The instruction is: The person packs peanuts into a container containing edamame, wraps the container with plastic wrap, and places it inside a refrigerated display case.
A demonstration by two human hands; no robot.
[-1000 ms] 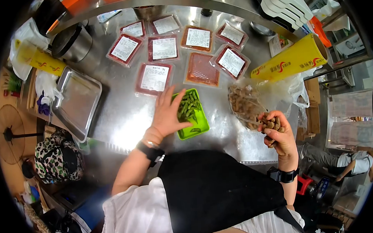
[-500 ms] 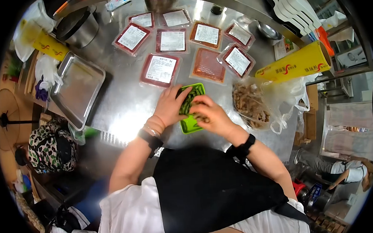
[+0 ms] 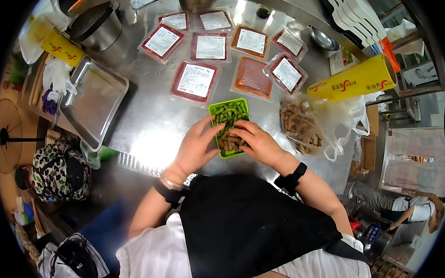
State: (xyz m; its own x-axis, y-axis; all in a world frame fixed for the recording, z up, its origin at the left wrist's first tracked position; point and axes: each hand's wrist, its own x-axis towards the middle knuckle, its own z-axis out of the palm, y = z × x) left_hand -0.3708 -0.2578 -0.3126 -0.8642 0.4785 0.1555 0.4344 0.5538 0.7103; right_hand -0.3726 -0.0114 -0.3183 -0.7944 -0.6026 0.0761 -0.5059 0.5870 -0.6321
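Note:
In the head view, a small bright green tray point(image 3: 247, 104) stands on the steel table in front of me. Green edamame pods point(image 3: 229, 111) fill its far part, and brown peanuts in their shells point(image 3: 229, 141) lie in the near part. My left hand point(image 3: 195, 144) is at the tray's left side, fingers spread and holding nothing. From the right, my right hand point(image 3: 262, 143) reaches over the rim with its fingers apart at the peanuts; its fingertips partly cover them. A clear plastic bag of peanuts point(image 3: 299, 123) sits right of this hand.
Several sealed packs with white labels point(image 3: 195, 81) lie beyond the tray. An empty steel pan point(image 3: 93, 102) is at the left. Yellow film rolls point(image 3: 351, 78) lie at right and far left. A metal pot point(image 3: 98, 30) stands at the back left. Another person point(image 3: 417, 210) is at far right.
The peanuts held in my right hand now lie in the tray's near part, and its fingers have opened. My left hand has drawn back from over the edamame to the left rim.

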